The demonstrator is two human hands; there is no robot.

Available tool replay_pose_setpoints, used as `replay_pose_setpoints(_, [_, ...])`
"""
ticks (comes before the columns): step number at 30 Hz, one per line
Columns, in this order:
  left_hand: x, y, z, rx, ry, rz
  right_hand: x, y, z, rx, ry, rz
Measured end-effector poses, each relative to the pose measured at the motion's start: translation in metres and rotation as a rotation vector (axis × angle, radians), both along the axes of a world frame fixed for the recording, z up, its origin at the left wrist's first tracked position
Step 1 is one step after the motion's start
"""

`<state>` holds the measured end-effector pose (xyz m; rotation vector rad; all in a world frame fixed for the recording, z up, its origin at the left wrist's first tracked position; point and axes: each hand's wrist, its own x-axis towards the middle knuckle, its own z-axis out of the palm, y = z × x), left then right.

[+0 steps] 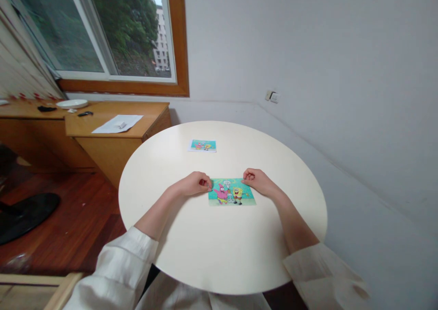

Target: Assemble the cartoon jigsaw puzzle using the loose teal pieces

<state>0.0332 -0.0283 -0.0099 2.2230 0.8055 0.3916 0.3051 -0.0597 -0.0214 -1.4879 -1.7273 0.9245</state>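
Observation:
A colourful cartoon picture puzzle [232, 192] lies flat on the round cream table [191, 250], right in front of me. My left hand [193, 183] rests at the picture's far left corner, fingers curled and pinching its edge. My right hand [257, 180] sits at the far right corner, fingers likewise curled onto the edge. A smaller picture card [203, 145] with the same cartoon lies farther back on the table, apart from both hands.
A wooden desk [112, 139] stands to the left under a window, carrying a sheet of paper [117, 123], a white plate [71, 103] and small dark items. A black chair base [23, 214] sits on the wooden floor. White walls close in at right.

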Motion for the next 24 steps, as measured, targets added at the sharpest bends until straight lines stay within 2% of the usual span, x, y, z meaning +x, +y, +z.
replay_pose_setpoints(12, [0.0037, -0.0046, 0.0030, 0.017, 0.044, 0.017, 0.0008, 0.0010, -0.0016, -0.007, -0.004, -0.002])
replay_pose_setpoints(20, [0.0068, -0.0068, 0.0045, 0.036, -0.037, 0.115, 0.0009, 0.0002, -0.0015, 0.012, -0.026, 0.001])
replay_pose_setpoints(24, [0.0066, -0.0088, 0.0047, 0.033, 0.002, 0.066, -0.0014, -0.0007, 0.0020, 0.007, -0.023, -0.018])
